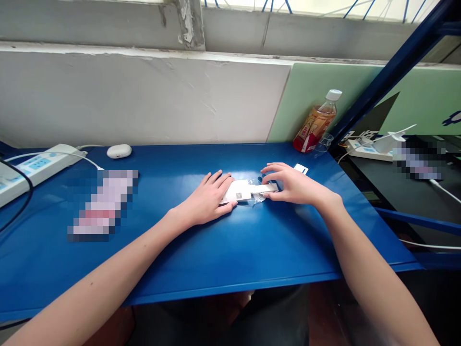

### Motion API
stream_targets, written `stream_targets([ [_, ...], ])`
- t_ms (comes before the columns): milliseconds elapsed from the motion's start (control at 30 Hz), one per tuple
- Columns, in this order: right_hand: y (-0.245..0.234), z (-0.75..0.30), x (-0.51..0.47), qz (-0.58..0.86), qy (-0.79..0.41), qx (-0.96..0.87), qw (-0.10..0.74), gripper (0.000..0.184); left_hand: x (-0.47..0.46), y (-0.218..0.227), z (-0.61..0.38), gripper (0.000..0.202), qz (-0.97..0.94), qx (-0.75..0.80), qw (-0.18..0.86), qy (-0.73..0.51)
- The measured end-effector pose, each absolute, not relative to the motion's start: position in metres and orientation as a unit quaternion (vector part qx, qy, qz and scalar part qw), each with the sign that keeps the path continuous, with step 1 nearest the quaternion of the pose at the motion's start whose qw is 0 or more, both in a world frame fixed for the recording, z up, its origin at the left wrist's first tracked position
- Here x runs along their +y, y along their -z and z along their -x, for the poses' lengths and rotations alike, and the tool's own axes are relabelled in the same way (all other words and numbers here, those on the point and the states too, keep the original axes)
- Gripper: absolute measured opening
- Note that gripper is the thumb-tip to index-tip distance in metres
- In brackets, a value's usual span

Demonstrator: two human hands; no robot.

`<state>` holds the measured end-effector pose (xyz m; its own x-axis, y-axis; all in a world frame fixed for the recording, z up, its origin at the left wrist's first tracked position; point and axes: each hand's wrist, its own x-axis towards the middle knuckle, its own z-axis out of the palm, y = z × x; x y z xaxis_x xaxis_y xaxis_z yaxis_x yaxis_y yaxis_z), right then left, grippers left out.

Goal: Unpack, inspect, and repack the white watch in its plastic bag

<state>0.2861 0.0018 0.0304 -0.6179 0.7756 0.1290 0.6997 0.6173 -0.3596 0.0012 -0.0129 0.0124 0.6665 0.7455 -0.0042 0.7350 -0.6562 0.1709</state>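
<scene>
My left hand [209, 196] lies flat with its fingers stretched out, pressing on the left part of a white packet [241, 191]. The packet is flat on the blue desk [230, 250] and has a small square code printed on it. At its right end, crinkled clear plastic [257, 198] shows. My right hand [294, 183] has its thumb and fingers around a slim pale strip [264, 189] that meets the packet's right end. Whether the strip is part of the packet I cannot tell. Just behind the right wrist lies a small white card [301, 169], partly hidden.
On the left are a white power strip [59, 161], a white earbud case [119, 151] and a blurred phone [106, 204] on a cable. A drink bottle [315, 125] stands at the back right, beside a slanting blue metal post [389, 67].
</scene>
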Motion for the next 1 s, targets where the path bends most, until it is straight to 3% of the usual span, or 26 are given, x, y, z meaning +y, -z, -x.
stream_targets([
  [500,-0.026,-0.274,-0.004,0.408,-0.130,-0.890,0.160,0.032,-0.009,-0.005,0.003,0.070,-0.915,0.393,0.067,-0.058],
  [733,-0.019,-0.264,-0.003,0.377,-0.111,-0.905,0.160,0.014,-0.009,-0.007,0.004,0.068,-0.914,0.395,0.074,-0.057],
  [1000,-0.027,-0.279,0.002,0.393,-0.091,-0.900,0.163,0.022,-0.007,-0.008,0.004,0.066,-0.911,0.397,0.085,-0.066],
])
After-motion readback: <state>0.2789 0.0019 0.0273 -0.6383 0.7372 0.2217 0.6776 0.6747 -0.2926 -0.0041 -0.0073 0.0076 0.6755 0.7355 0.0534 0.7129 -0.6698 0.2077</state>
